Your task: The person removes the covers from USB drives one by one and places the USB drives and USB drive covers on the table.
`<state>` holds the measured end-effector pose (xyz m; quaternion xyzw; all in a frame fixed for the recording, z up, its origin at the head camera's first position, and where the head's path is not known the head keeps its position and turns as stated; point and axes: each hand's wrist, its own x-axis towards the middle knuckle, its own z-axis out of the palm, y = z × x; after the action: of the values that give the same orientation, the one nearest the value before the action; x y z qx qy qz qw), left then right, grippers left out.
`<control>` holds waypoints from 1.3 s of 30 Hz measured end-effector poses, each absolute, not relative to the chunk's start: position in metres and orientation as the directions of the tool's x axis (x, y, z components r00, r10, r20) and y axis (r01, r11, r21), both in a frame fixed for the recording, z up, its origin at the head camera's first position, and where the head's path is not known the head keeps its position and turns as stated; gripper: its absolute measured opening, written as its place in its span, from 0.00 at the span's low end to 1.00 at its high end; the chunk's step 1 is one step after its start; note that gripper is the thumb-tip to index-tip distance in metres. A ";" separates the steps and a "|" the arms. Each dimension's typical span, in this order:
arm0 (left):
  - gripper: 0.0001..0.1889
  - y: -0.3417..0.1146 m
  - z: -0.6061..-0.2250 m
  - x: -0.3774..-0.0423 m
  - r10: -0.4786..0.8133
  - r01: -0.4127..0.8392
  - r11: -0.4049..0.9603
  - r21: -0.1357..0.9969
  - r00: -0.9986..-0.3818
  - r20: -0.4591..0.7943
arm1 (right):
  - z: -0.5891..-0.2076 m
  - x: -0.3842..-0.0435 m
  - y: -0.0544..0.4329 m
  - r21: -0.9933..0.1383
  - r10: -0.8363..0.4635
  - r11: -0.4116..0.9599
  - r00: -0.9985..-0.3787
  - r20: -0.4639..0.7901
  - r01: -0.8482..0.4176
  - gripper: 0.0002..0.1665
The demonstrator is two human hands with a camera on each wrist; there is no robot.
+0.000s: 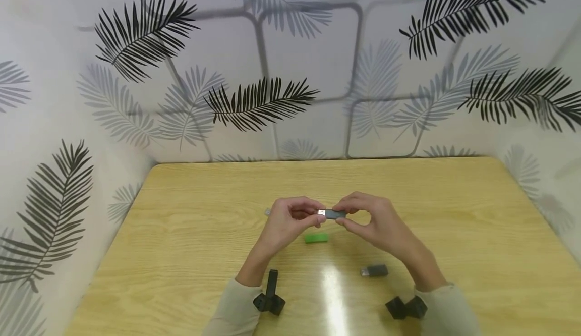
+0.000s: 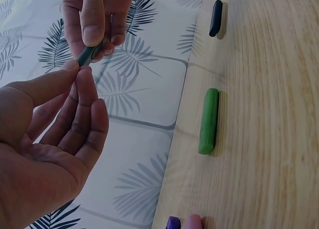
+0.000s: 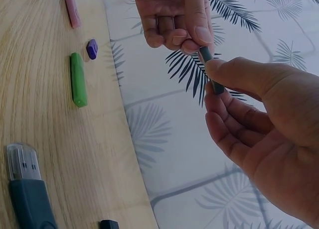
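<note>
Between my two hands, raised over the table, is a dark grey-blue USB flash drive (image 1: 335,214) with a silver metal plug. My left hand (image 1: 282,227) pinches its plug end between thumb and fingertips. The opposite end of the body is pinched by my right hand (image 1: 386,227). In the left wrist view, fingers of both hands cover much of the drive (image 2: 86,55). Below the hands, a green stick-shaped piece (image 1: 316,237) lies on the wooden table (image 1: 204,245). A second dark flash drive (image 1: 376,271) lies nearer my right wrist, its plug pointing left.
Past the green piece in the right wrist view lie a small purple piece (image 3: 92,49) and a pink flash drive (image 3: 73,12). A small dark piece (image 3: 109,224) shows at that view's bottom edge. A leaf-patterned covering (image 1: 308,63) rises behind the table's far edge.
</note>
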<state>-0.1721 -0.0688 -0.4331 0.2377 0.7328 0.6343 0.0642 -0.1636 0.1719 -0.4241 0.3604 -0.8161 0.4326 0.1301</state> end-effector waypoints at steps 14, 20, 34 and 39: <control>0.08 -0.119 -0.426 -0.183 0.202 0.283 0.057 0.957 -0.942 0.267 | -0.417 -0.167 0.213 -0.530 -0.395 0.488 -0.717 0.574 -0.694 0.21; 0.11 -0.124 -0.429 -0.188 0.243 0.257 0.035 0.966 -0.940 0.241 | -0.420 -0.170 0.217 -0.542 -0.392 0.499 -0.734 0.555 -0.676 0.18; 0.12 -0.116 -0.447 -0.193 0.170 0.206 0.189 0.960 -0.970 0.175 | -0.440 -0.182 0.216 -0.608 -0.336 0.535 -0.808 0.484 -0.587 0.15; 0.12 -0.112 -0.447 -0.193 0.147 0.216 0.206 0.954 -0.971 0.188 | -0.439 -0.186 0.218 -0.626 -0.319 0.534 -0.821 0.473 -0.568 0.14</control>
<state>-0.1927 -0.1122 -0.4466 0.1168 0.7760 0.6192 -0.0279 -0.1860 0.2178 -0.4388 0.2571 -0.8625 0.4085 0.1521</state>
